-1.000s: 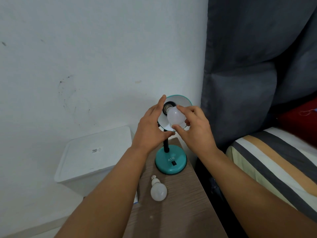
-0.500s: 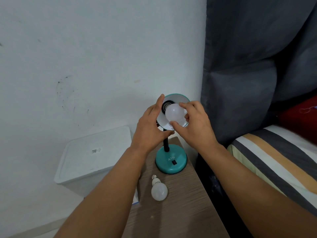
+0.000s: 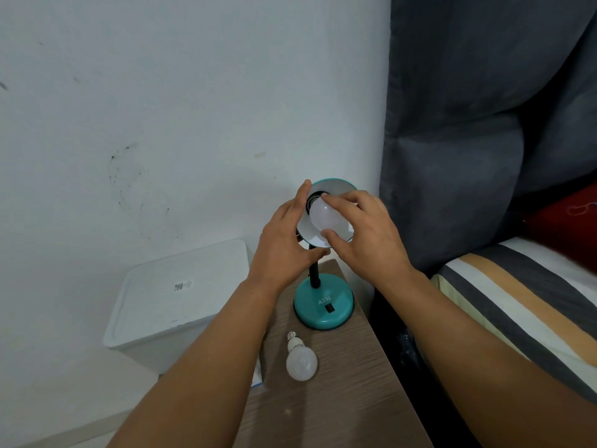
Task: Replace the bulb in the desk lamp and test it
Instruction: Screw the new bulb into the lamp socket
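A teal desk lamp stands on the wooden bedside table (image 3: 342, 402), its round base (image 3: 324, 307) with a black switch toward me and its shade (image 3: 336, 187) tilted up at me. My left hand (image 3: 284, 240) grips the shade's left rim, thumb under it. My right hand (image 3: 361, 234) holds a white bulb (image 3: 326, 215) between fingers and thumb, its base at the dark socket inside the shade. A second white bulb (image 3: 301, 358) lies loose on the table in front of the lamp base.
A white lidded bin (image 3: 181, 302) stands left of the table against the white wall. A grey padded headboard (image 3: 484, 156) rises at the right, with a striped bed (image 3: 529, 305) and a red pillow (image 3: 568, 221) below it.
My right hand has carried the bulb up and back from the shade's lower part into the socket, its fingers shifting around the bulb. My left hand has kept its hold on the shade.
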